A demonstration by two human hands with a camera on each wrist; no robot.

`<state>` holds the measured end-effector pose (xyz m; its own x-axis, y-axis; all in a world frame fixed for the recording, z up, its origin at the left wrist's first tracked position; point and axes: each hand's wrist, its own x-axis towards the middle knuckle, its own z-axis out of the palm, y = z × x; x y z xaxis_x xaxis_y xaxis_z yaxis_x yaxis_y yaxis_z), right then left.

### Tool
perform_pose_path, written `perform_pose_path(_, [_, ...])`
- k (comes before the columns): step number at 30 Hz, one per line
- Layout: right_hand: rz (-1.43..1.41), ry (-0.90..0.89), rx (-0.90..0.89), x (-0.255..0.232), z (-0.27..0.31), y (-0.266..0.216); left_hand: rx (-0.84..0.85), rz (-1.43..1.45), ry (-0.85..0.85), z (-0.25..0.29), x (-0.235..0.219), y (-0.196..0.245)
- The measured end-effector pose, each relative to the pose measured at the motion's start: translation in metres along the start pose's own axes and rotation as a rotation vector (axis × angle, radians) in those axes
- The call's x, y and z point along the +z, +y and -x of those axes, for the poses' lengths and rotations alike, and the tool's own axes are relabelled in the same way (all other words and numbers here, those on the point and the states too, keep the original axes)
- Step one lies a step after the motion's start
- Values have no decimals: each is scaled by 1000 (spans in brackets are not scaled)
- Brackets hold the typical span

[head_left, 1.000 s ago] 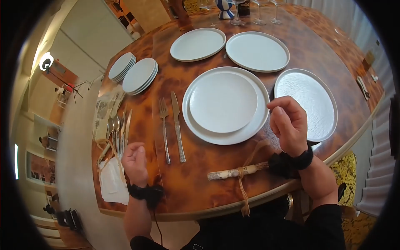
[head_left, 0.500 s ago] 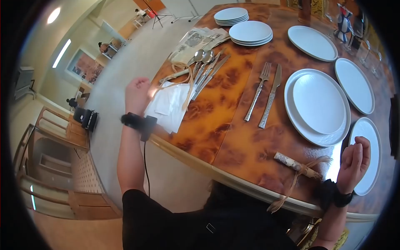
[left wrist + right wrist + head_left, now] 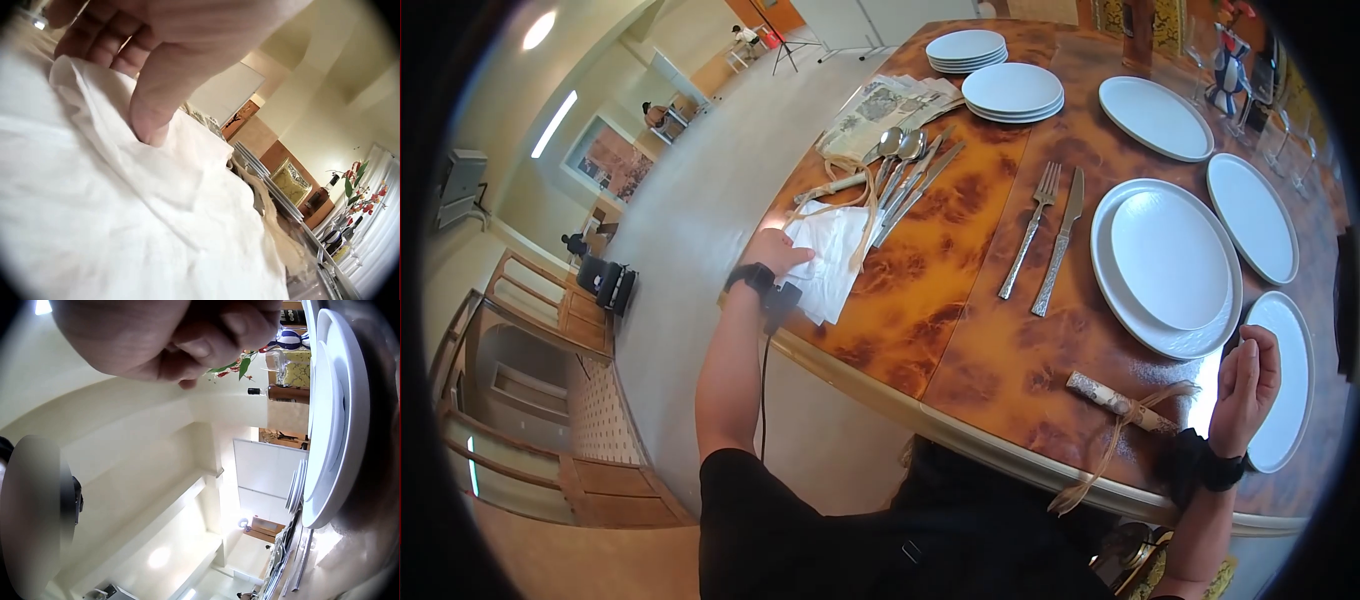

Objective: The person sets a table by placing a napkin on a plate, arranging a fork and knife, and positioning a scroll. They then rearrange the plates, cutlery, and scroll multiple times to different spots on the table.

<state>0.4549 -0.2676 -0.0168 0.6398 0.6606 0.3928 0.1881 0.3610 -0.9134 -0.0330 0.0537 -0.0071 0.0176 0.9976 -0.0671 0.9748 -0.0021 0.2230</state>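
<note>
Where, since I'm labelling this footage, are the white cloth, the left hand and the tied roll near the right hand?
White cloth (image 3: 144,215): left wrist view, on its upper face.
Left hand (image 3: 777,250): head view, back of the hand.
Tied roll (image 3: 1105,396): head view, on its patterned side.

I count 4 large round white plates (image 3: 1252,218) between the brown table (image 3: 900,300)'s 1 and 4 o'clock, 1 smaller white plate (image 3: 1170,262) at 3, 2 stacks of small white plates (image 3: 1013,88) near 12, and, mid-table, 1 silver fork (image 3: 1028,232) beside 1 silver knife (image 3: 1059,242).
</note>
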Motion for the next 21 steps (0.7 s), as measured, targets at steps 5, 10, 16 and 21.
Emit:
perform_pose_path(5, [42,-15,-22,3,0,-3,12,30,-103,-7,-4,1])
perform_pose_path(10, [88,-13,66,5,0,-14,290,142,18,12,-17,21])
perform_pose_path(16, [-37,-14,134,8,-4,-22,509,854,-61,69,-91,111])
perform_pose_path(21, [-44,-1,97,2,-5,-22,845,984,-314,103,-83,247])
